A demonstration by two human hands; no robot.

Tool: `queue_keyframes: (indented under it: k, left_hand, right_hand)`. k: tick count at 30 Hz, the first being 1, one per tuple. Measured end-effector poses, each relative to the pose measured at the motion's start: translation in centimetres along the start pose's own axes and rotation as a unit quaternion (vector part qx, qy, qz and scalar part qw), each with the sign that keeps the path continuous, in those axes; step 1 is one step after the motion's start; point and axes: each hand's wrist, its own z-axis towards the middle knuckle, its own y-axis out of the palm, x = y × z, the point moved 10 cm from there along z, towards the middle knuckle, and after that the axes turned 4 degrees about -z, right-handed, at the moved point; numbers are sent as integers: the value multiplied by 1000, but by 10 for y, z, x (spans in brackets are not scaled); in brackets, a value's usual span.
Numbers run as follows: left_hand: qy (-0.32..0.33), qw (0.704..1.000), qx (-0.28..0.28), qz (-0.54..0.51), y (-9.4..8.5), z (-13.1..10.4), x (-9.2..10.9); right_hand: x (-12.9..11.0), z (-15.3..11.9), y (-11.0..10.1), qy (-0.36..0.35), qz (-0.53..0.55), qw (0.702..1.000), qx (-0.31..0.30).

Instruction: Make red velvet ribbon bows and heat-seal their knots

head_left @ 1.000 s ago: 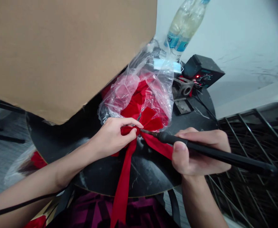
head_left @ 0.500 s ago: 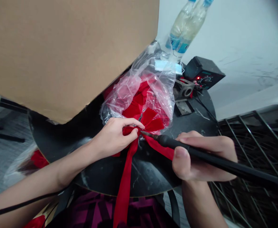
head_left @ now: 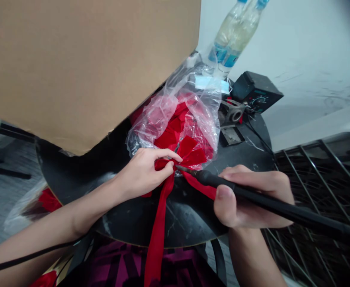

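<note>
A red ribbon bow [head_left: 189, 150] lies at the front of a clear plastic bag [head_left: 151, 123] that has more red ribbon inside. My left hand [head_left: 146, 169] pinches the bow near its knot between thumb and index finger. One long ribbon tail hangs down over the table edge toward my lap; another runs off to the right, under my right hand [head_left: 252, 197]. That hand is closed around the black handle of a soldering iron [head_left: 212, 178]. The iron's metal tip meets the ribbon at the knot, right by my left thumb.
A large cardboard box [head_left: 88, 71] stands over the left of the round black table [head_left: 192, 223]. At the back right are a black control box [head_left: 257, 93] with a dial, an iron stand [head_left: 233, 113] and two bottles [head_left: 236, 34]. A metal rack [head_left: 318, 179] is at right.
My right hand and the soldering iron have shifted slightly left. The control box's red light, lit before, is now off. My left hand keeps its pinch.
</note>
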Motion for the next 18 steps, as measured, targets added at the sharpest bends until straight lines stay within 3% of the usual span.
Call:
queue_keyframes:
  k: [6,18]
  left_hand:
    - [-7,1000,-4,1,0,0,0]
    - [0,1000,-1,2,0,0,0]
  right_hand:
    - [-4,-5,0,-14,-89,996,-17]
    - [-2,-6,2,-24,-62,998,-3]
